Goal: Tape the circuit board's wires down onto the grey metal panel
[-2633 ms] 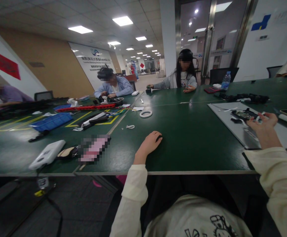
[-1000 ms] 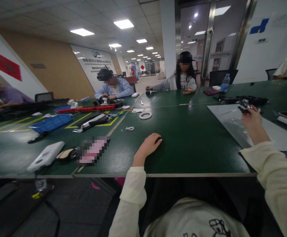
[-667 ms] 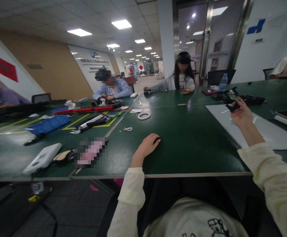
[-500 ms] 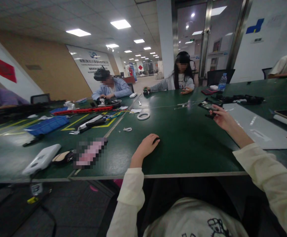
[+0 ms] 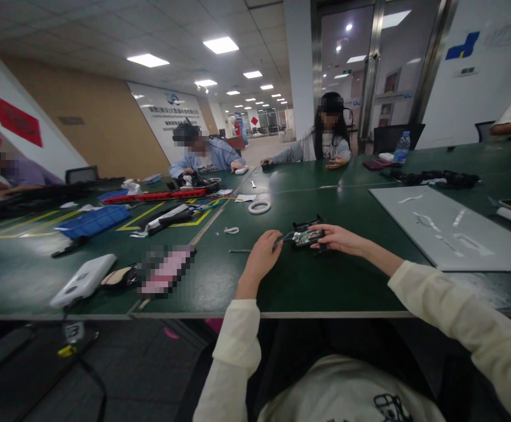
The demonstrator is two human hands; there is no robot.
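Observation:
A black electronic unit with an exposed circuit board [image 5: 307, 236] is at the middle of the green table [image 5: 352, 287]. My right hand [image 5: 341, 239] grips its right side, thumb and fingers closed on the edge. Off its left side runs a thin grey cable [image 5: 287, 237] to the fingertips of my left hand [image 5: 261, 255], which are pinched on it. A thin grey rod-like piece [image 5: 240, 251] sticks out to the left behind my left hand; whether it belongs to the cable is hidden.
A grey board [image 5: 413, 228] with white strips lies at right. Beyond my hands lie a white tape roll [image 5: 259, 207] and a small white loop [image 5: 231, 230]. At left are a pink pixelated object [image 5: 167, 269], a white device [image 5: 83, 280] and a blue tray [image 5: 94, 221]. Other people sit across.
My right hand has brought the circuit-board unit from the grey board's far left edge to the middle, beside my left hand. My left hand now meets its cable.

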